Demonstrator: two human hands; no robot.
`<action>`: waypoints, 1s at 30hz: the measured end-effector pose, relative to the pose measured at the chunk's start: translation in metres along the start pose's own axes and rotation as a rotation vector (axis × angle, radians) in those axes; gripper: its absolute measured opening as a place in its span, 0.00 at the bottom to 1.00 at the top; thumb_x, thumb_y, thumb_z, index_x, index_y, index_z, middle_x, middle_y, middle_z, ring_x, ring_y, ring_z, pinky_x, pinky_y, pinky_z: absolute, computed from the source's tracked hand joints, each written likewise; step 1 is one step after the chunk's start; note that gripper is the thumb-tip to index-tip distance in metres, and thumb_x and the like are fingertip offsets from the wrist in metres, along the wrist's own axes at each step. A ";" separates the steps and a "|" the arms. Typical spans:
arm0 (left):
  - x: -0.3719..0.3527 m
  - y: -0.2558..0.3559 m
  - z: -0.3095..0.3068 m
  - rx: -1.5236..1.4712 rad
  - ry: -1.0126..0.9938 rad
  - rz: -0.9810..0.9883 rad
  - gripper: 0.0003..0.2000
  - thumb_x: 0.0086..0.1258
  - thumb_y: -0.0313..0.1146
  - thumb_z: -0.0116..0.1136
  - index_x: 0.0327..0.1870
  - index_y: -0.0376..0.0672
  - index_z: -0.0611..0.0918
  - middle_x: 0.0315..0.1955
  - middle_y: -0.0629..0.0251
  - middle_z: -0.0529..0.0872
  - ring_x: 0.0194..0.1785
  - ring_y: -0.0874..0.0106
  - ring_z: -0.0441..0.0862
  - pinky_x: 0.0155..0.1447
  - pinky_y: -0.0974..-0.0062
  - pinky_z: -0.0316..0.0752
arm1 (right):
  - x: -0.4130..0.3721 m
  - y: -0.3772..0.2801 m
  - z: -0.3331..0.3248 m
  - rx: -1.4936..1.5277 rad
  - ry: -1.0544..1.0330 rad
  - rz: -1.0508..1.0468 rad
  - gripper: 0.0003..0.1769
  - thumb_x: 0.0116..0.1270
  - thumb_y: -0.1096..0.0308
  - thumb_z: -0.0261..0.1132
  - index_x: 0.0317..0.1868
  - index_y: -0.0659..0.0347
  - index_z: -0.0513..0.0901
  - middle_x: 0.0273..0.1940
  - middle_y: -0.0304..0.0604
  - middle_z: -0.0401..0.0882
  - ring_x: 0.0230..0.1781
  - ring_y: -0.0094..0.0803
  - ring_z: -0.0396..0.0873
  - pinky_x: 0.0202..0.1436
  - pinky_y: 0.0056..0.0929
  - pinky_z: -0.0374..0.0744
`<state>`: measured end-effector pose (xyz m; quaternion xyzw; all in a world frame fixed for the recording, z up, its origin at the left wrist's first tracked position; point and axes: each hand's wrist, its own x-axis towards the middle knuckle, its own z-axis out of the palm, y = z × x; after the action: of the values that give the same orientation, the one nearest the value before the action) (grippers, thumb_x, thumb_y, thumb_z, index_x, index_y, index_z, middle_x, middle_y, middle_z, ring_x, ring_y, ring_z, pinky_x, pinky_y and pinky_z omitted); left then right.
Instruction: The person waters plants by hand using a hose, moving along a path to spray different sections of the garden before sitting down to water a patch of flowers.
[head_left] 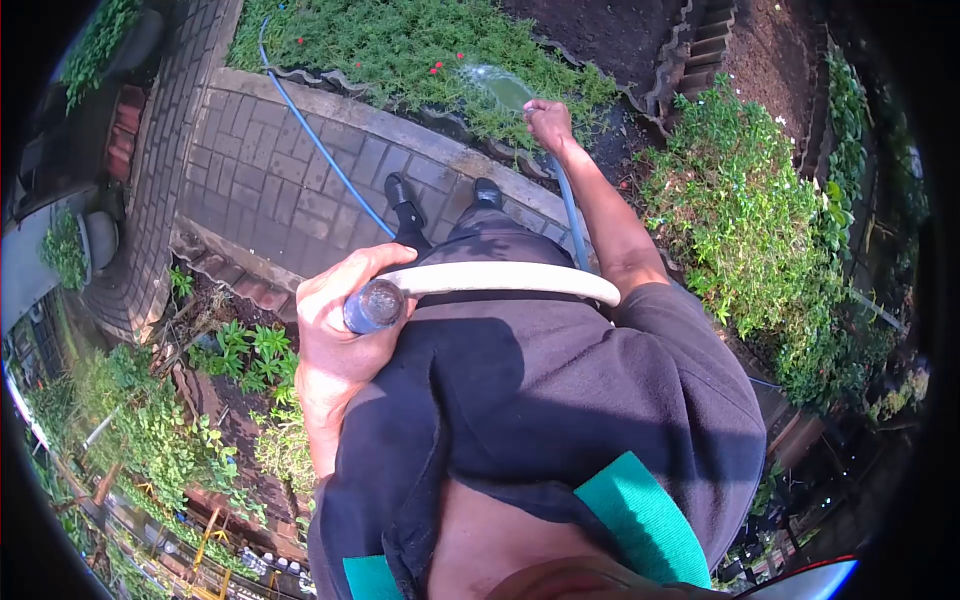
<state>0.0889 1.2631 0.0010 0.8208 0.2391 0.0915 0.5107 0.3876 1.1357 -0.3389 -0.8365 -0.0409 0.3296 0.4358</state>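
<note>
Bright, direct daylight falls on the scene, bleaching the left hand (335, 330) and the pale curved band (510, 278) nearly white. Hard-edged shadows lie across the dark shirt (560, 400), and foliage dapples the paving (260, 170). The water spray (500, 88) glints, its outline soft. A wide fisheye view bends the paths and beds toward a black, vignetted rim, with a bluish fringe at lower right. The dim right edge seems cluttered, though its detail is hard to make out.
</note>
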 end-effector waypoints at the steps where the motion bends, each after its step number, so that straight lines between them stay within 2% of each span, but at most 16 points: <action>1: 0.000 0.000 0.001 -0.009 0.002 0.006 0.18 0.44 0.15 0.66 0.41 0.33 0.84 0.35 0.55 0.87 0.38 0.67 0.88 0.43 0.75 0.79 | 0.011 0.008 0.000 -0.073 0.032 -0.053 0.09 0.60 0.73 0.63 0.41 0.60 0.87 0.25 0.38 0.82 0.19 0.21 0.76 0.22 0.25 0.72; 4: 0.001 0.002 0.004 -0.033 0.020 -0.002 0.17 0.45 0.15 0.65 0.41 0.33 0.84 0.34 0.56 0.87 0.37 0.66 0.87 0.42 0.76 0.78 | 0.028 0.020 -0.012 -0.120 0.079 -0.124 0.09 0.60 0.72 0.63 0.40 0.60 0.87 0.25 0.38 0.82 0.21 0.21 0.77 0.25 0.25 0.74; 7: 0.003 0.009 0.006 -0.006 0.041 0.003 0.16 0.46 0.14 0.61 0.40 0.33 0.84 0.32 0.60 0.87 0.34 0.74 0.85 0.40 0.80 0.77 | 0.036 0.016 -0.029 -0.122 0.107 -0.101 0.11 0.60 0.74 0.61 0.42 0.60 0.86 0.25 0.38 0.82 0.20 0.21 0.77 0.23 0.24 0.73; 12: 0.005 0.006 0.009 -0.061 0.037 0.020 0.17 0.45 0.13 0.60 0.40 0.32 0.84 0.31 0.58 0.87 0.34 0.74 0.86 0.39 0.80 0.77 | 0.031 0.003 -0.051 -0.084 0.119 -0.051 0.12 0.60 0.74 0.59 0.44 0.61 0.85 0.28 0.38 0.83 0.19 0.20 0.76 0.19 0.23 0.70; 15: 0.006 0.010 0.008 -0.069 0.051 0.037 0.18 0.44 0.13 0.59 0.40 0.32 0.84 0.31 0.58 0.87 0.34 0.73 0.86 0.39 0.80 0.77 | 0.029 -0.006 -0.053 -0.003 0.046 -0.036 0.12 0.60 0.76 0.60 0.44 0.63 0.84 0.26 0.37 0.80 0.18 0.18 0.74 0.17 0.22 0.67; 20: 0.007 0.011 0.004 -0.051 0.099 0.095 0.20 0.42 0.13 0.60 0.40 0.34 0.84 0.33 0.59 0.88 0.35 0.70 0.87 0.40 0.78 0.78 | 0.019 -0.045 -0.037 0.119 -0.079 -0.028 0.12 0.60 0.77 0.62 0.45 0.63 0.83 0.22 0.35 0.76 0.12 0.18 0.65 0.12 0.21 0.58; 21: 0.007 0.012 0.002 -0.047 0.094 0.096 0.20 0.42 0.13 0.61 0.41 0.35 0.85 0.33 0.59 0.88 0.36 0.71 0.87 0.41 0.78 0.78 | 0.019 -0.052 -0.032 0.118 -0.095 -0.047 0.14 0.57 0.75 0.62 0.45 0.61 0.85 0.20 0.35 0.77 0.14 0.18 0.68 0.15 0.23 0.63; 24: 0.004 0.008 -0.007 -0.071 0.079 0.075 0.17 0.48 0.18 0.66 0.42 0.36 0.83 0.33 0.56 0.87 0.38 0.60 0.87 0.41 0.72 0.79 | 0.016 -0.074 -0.017 0.069 -0.127 -0.053 0.14 0.57 0.76 0.61 0.45 0.62 0.85 0.20 0.35 0.77 0.14 0.18 0.68 0.16 0.22 0.63; 25: 0.002 0.008 -0.010 -0.098 0.074 0.032 0.17 0.47 0.19 0.65 0.43 0.37 0.83 0.32 0.55 0.86 0.37 0.61 0.87 0.40 0.73 0.79 | 0.018 -0.079 -0.010 0.081 -0.139 -0.049 0.14 0.58 0.75 0.62 0.45 0.62 0.85 0.20 0.36 0.78 0.15 0.18 0.68 0.16 0.22 0.64; 28: -0.001 0.007 -0.017 -0.100 0.105 -0.015 0.20 0.44 0.16 0.62 0.43 0.36 0.84 0.32 0.61 0.87 0.35 0.76 0.85 0.41 0.80 0.76 | 0.014 -0.101 0.006 0.078 -0.163 -0.088 0.13 0.59 0.75 0.62 0.44 0.61 0.85 0.20 0.35 0.77 0.15 0.18 0.69 0.16 0.22 0.64; 30: -0.003 0.006 -0.023 -0.117 0.090 -0.054 0.18 0.48 0.18 0.63 0.44 0.37 0.83 0.31 0.57 0.86 0.35 0.69 0.86 0.40 0.77 0.76 | 0.020 -0.110 0.018 0.078 -0.189 -0.107 0.12 0.60 0.74 0.63 0.45 0.60 0.84 0.20 0.34 0.76 0.13 0.17 0.66 0.14 0.21 0.61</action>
<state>0.0793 1.2780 0.0174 0.7780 0.2782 0.1282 0.5486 0.4167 1.2231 -0.2735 -0.7807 -0.1137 0.3847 0.4791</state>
